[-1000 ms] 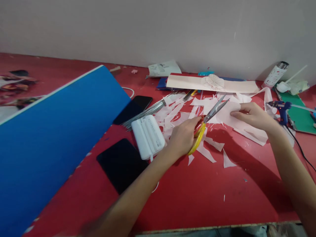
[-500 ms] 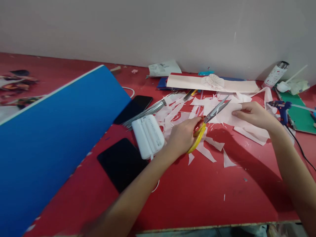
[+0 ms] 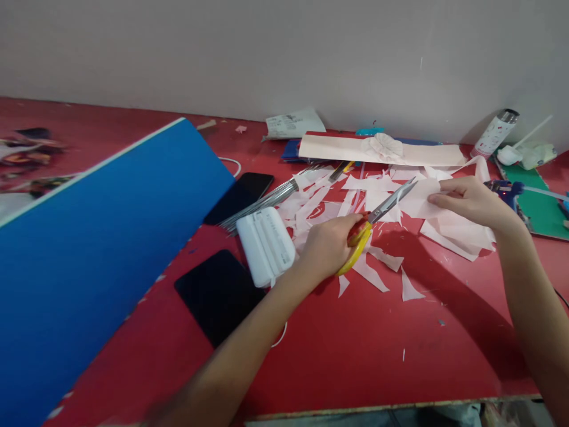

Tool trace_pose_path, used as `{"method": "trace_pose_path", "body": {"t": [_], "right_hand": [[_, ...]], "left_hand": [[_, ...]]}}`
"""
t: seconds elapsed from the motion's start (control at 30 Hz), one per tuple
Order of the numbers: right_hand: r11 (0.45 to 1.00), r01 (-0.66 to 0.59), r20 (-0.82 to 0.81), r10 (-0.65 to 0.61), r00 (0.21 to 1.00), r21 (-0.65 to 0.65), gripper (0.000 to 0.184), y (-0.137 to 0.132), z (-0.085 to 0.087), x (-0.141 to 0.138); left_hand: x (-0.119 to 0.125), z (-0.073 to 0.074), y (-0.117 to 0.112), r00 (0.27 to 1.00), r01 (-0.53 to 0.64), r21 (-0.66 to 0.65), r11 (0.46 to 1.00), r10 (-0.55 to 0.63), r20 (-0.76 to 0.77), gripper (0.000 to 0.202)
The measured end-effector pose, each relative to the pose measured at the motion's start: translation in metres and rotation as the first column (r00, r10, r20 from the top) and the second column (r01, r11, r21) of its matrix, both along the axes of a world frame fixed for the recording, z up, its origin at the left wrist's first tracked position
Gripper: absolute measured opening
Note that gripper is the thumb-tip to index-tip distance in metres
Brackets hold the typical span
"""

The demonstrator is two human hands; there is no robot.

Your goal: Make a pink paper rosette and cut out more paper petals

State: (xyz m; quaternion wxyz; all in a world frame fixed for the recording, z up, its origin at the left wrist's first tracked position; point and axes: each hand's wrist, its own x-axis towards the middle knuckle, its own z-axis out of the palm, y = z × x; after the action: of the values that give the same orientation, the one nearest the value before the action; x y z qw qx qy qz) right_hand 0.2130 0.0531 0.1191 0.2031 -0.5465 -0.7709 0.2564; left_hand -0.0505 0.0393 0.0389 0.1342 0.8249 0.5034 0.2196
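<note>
My left hand [image 3: 326, 246] grips the yellow and red handles of a pair of scissors [image 3: 376, 216], whose blades point up and to the right. The blades look closed or nearly so, with a thin pale strip beside them. Between the thumb and fingers of my right hand [image 3: 475, 203] is a piece of pale pink paper [image 3: 420, 200], its left edge at the blades. Pale pink scraps [image 3: 311, 204] lie scattered beneath and around both hands. More pink sheets [image 3: 457, 234] rest on the table below my right hand.
On the red table [image 3: 355, 356] are a white box-shaped device [image 3: 265, 246], a black tablet [image 3: 217, 296], a phone [image 3: 240, 197] and a wire bundle [image 3: 267, 203]. A blue board [image 3: 111, 237] stands left. Behind lies a cream strip with a flower [image 3: 384, 148]; right are a glue gun [image 3: 509, 191] and bottle [image 3: 495, 133].
My right hand has moved a little to the right with the pink paper, which has come away from over the blades. The scissor blades have closed together. My left hand has hardly moved.
</note>
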Motion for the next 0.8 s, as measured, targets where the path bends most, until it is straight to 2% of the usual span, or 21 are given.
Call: {"method": "trace_pose_path", "body": {"t": [0.4,0.8], "right_hand": [[0.996,-0.084,0.076,0.082,0.994,0.024,0.037,-0.0001,-0.0024,-0.0058],[0.999,-0.036,0.058,0.035,0.998,0.012,0.039,0.0000,0.0003,-0.0011]], "left_hand": [[0.0021,-0.0016,-0.0007,0.999,-0.009,-0.021,1.000,0.008,-0.044,0.040],[0.0001,-0.0023,-0.0005,1.000,-0.005,0.021,1.000,0.006,-0.026,0.036]]}}
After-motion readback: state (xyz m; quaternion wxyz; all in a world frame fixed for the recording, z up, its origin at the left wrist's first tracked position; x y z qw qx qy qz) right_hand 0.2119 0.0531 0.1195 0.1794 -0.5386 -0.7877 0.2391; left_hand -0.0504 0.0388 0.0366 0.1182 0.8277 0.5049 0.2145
